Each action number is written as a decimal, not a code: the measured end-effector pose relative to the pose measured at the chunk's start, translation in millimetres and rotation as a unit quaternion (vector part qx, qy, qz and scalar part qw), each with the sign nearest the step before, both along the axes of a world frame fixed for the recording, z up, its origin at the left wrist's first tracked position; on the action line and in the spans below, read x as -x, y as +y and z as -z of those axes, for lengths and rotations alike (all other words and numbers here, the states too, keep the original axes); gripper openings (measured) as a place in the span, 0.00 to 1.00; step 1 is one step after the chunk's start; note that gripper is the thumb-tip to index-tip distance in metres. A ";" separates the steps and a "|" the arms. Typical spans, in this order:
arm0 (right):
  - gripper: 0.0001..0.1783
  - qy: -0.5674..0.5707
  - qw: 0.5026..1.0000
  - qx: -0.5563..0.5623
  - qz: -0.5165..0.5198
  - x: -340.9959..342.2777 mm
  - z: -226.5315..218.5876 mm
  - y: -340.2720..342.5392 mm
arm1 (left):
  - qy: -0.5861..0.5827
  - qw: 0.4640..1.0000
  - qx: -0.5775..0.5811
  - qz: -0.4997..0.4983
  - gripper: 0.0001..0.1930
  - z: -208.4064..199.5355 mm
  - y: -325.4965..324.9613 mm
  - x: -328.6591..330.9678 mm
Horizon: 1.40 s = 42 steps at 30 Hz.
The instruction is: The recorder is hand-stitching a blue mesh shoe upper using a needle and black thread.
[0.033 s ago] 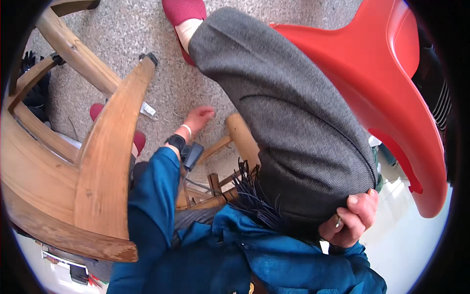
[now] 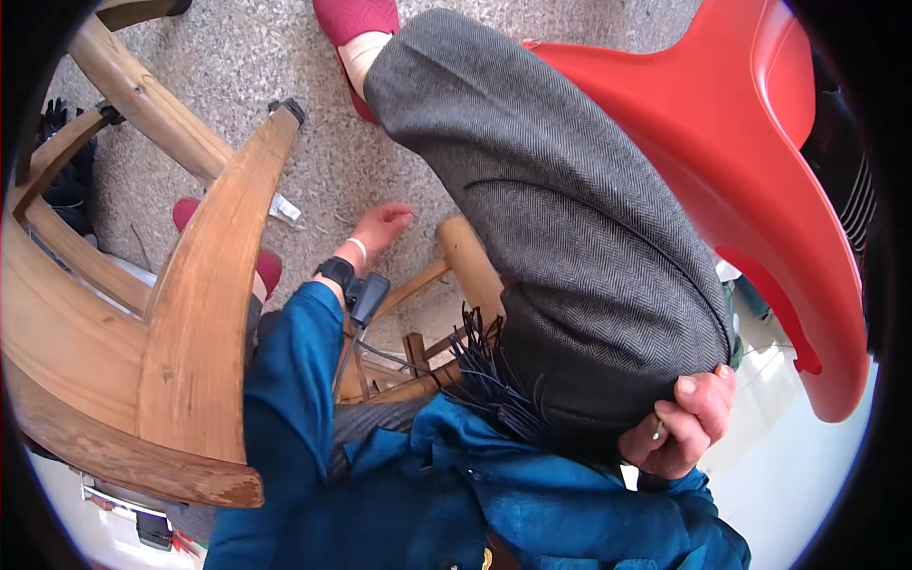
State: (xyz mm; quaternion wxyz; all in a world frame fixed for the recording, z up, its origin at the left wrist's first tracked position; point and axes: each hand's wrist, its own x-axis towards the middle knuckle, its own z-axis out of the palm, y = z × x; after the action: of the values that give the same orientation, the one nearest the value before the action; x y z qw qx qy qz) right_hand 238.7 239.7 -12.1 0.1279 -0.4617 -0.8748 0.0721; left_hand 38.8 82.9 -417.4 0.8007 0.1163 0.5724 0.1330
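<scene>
Holding gray cloth (image 2: 570,228) by its edge, right hand (image 2: 676,423) has room rightward.

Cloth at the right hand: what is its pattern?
The cloth is grey herringbone, clearest in the head view.

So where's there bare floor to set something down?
Speckled grey floor: open patch between the curved brown wooden chair and the pink-red shoe at top; smaller one between that shoe and the left hand. Crowded: below that hand, where a black wristband, boxy black device, dark stringy fringe and brown wooden frame bunch up.
</scene>
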 end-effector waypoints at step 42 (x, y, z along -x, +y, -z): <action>0.05 0.015 0.999 0.045 -0.009 9.4 -1.9 -0.6 | 0.286 0.945 0.066 -0.144 0.12 0.4 -70.6 105.1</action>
State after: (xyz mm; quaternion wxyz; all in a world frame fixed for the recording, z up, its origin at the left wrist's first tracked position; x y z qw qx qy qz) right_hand 229.3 239.0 -10.2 0.1196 -0.4583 -0.8725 0.1197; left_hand -66.4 12.3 -417.8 0.5814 0.0125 0.7957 0.1696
